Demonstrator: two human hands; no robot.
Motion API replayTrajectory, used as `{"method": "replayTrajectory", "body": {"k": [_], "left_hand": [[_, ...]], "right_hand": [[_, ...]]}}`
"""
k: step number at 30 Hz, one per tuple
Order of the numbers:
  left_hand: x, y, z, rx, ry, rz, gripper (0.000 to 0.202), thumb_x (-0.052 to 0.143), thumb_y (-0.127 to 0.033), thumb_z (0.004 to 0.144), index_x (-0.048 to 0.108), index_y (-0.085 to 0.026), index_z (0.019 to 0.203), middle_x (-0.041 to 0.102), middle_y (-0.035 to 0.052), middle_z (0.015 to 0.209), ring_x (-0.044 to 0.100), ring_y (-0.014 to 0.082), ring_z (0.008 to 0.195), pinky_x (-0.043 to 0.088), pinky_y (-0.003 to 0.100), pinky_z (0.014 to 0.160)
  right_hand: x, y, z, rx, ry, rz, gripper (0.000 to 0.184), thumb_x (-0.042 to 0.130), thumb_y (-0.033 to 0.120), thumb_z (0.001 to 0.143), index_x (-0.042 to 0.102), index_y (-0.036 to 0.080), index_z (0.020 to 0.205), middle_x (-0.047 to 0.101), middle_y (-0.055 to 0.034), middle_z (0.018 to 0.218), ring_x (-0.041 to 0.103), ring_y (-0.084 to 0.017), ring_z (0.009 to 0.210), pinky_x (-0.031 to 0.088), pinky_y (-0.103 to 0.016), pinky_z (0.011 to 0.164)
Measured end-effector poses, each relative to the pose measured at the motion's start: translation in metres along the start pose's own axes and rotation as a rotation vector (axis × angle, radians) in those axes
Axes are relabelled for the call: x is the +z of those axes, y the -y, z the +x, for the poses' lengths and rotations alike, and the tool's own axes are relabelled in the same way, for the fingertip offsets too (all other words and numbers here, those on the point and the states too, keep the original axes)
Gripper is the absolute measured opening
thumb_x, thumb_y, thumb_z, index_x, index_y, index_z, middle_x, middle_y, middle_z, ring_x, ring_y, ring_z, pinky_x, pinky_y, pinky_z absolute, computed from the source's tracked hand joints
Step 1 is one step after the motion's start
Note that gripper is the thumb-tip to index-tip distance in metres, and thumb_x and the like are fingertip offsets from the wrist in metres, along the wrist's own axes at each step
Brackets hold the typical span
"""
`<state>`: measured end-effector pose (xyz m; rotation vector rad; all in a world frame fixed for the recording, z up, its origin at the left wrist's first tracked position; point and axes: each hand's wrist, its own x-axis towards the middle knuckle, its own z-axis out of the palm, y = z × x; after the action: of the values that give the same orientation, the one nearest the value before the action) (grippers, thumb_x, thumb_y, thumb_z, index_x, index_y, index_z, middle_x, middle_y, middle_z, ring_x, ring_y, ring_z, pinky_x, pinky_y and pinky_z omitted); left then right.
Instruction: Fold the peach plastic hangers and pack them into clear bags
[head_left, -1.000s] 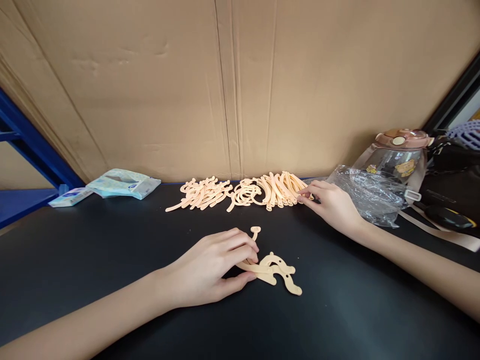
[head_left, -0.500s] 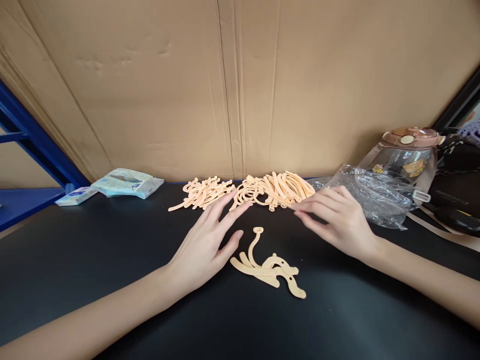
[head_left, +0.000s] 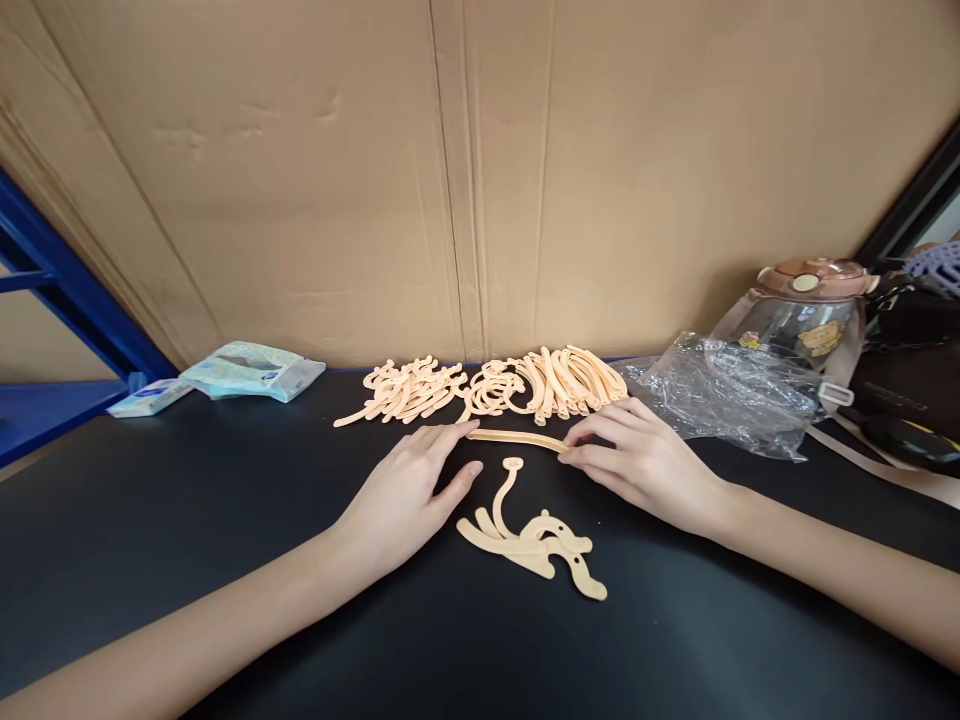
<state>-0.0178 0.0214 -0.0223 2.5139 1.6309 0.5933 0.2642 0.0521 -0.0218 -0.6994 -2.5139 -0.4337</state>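
Observation:
A long, slightly curved beige strip spans the gap between my hands. Its right end is pinched in the fingers of my right hand. My left hand has its fingertips at the strip's left end, with the thumb held apart below; it does not grip the strip. Nearer to me lie several joined flat beige pieces, curved and holed, with one thin arm rising to a round tip. Behind the hands are a heap of thin beige curved pieces, some ring-like pieces and a row of broader curved strips.
On the black table, a light-blue tissue pack and a smaller pack lie at the left. Crumpled clear plastic, a strapped bottle and a dark bag occupy the right. Cardboard stands behind.
My right hand has moved left and toward me, bringing the strip away from the row to lie crosswise in front of the heaps. The left hand has barely moved; its fingertips now meet the strip's end.

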Motion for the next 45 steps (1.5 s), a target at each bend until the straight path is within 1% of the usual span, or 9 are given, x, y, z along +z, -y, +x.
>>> {"method": "replayTrajectory", "body": {"k": [6, 10, 15, 18, 23, 34, 39, 42, 45], "left_hand": [[-0.001, -0.002, 0.001, 0.071, -0.053, 0.075, 0.028, 0.042, -0.037, 0.097, 0.059, -0.021, 0.111, 0.066, 0.0058, 0.111, 0.061, 0.025, 0.104, 0.047, 0.045, 0.091], [-0.001, -0.002, 0.003, 0.079, -0.054, 0.094, 0.021, 0.043, -0.035, 0.096, 0.058, -0.02, 0.094, 0.064, 0.0041, 0.096, 0.061, 0.0239, 0.091, 0.048, 0.043, 0.082], [-0.001, 0.0, 0.002, 0.194, -0.005, 0.02, 0.029, 0.035, -0.023, 0.099, 0.057, -0.025, 0.119, 0.063, 0.0034, 0.115, 0.058, 0.0206, 0.103, 0.048, 0.038, 0.089], [-0.002, 0.001, 0.001, 0.249, 0.033, -0.005, 0.034, 0.033, -0.016, 0.099, 0.06, -0.026, 0.118, 0.064, 0.0023, 0.114, 0.057, 0.0198, 0.104, 0.048, 0.036, 0.089], [-0.002, 0.0, 0.001, 0.273, 0.01, -0.025, 0.032, 0.036, -0.017, 0.099, 0.062, -0.025, 0.115, 0.066, 0.0029, 0.109, 0.058, 0.0193, 0.1, 0.049, 0.035, 0.087], [-0.002, -0.002, 0.002, 0.262, 0.03, -0.014, 0.033, 0.036, -0.016, 0.098, 0.063, -0.026, 0.115, 0.065, 0.0031, 0.109, 0.058, 0.0201, 0.099, 0.049, 0.037, 0.087], [0.0, -0.001, 0.002, 0.21, -0.017, -0.013, 0.028, 0.037, -0.02, 0.098, 0.056, -0.023, 0.118, 0.064, 0.0049, 0.113, 0.059, 0.021, 0.103, 0.049, 0.04, 0.09], [0.002, 0.0, 0.002, 0.15, -0.069, -0.003, 0.027, 0.041, -0.025, 0.097, 0.05, -0.022, 0.121, 0.059, 0.0073, 0.119, 0.057, 0.0232, 0.112, 0.047, 0.042, 0.097], [0.003, 0.002, 0.003, 0.115, -0.115, 0.009, 0.035, 0.046, -0.026, 0.094, 0.043, -0.02, 0.129, 0.052, 0.0102, 0.131, 0.049, 0.0256, 0.125, 0.042, 0.045, 0.106]], "right_hand": [[0.005, 0.0, -0.001, 0.041, 0.066, 0.187, 0.02, 0.049, 0.026, 0.097, 0.069, 0.021, 0.1, 0.07, -0.0044, 0.096, 0.061, -0.016, 0.086, 0.044, -0.034, 0.082], [0.001, 0.0, 0.002, 0.041, 0.004, 0.245, 0.02, 0.048, 0.026, 0.097, 0.067, 0.02, 0.101, 0.071, -0.0034, 0.09, 0.061, -0.016, 0.082, 0.044, -0.033, 0.079], [-0.004, -0.022, 0.0, 0.324, -0.092, -0.06, 0.019, 0.048, 0.026, 0.096, 0.066, 0.019, 0.094, 0.072, -0.0054, 0.094, 0.061, -0.021, 0.088, 0.04, -0.037, 0.079], [-0.001, -0.045, -0.006, 0.463, -0.046, -0.279, 0.027, 0.046, 0.032, 0.096, 0.069, 0.019, 0.09, 0.07, -0.0065, 0.089, 0.059, -0.024, 0.084, 0.037, -0.038, 0.075], [0.01, -0.069, -0.011, 0.543, -0.017, -0.45, 0.045, 0.042, 0.046, 0.095, 0.074, 0.017, 0.082, 0.069, -0.0101, 0.083, 0.058, -0.025, 0.079, 0.035, -0.038, 0.071], [0.007, -0.071, -0.001, 0.674, -0.033, -0.378, 0.029, 0.056, 0.03, 0.082, 0.067, 0.02, 0.057, 0.07, -0.0053, 0.066, 0.057, -0.025, 0.073, 0.033, -0.039, 0.07], [-0.012, -0.07, 0.002, 0.757, -0.267, -0.251, 0.029, 0.058, 0.039, 0.085, 0.068, 0.022, 0.064, 0.065, -0.0042, 0.062, 0.054, -0.025, 0.072, 0.033, -0.039, 0.069], [-0.023, -0.057, 0.004, 0.685, -0.392, -0.188, 0.03, 0.056, 0.042, 0.088, 0.069, 0.022, 0.07, 0.061, -0.0032, 0.064, 0.053, -0.024, 0.072, 0.032, -0.039, 0.07], [-0.027, -0.038, 0.006, 0.552, -0.401, -0.171, 0.029, 0.055, 0.042, 0.091, 0.069, 0.023, 0.075, 0.059, -0.0028, 0.064, 0.05, -0.022, 0.07, 0.032, -0.038, 0.07]]}}
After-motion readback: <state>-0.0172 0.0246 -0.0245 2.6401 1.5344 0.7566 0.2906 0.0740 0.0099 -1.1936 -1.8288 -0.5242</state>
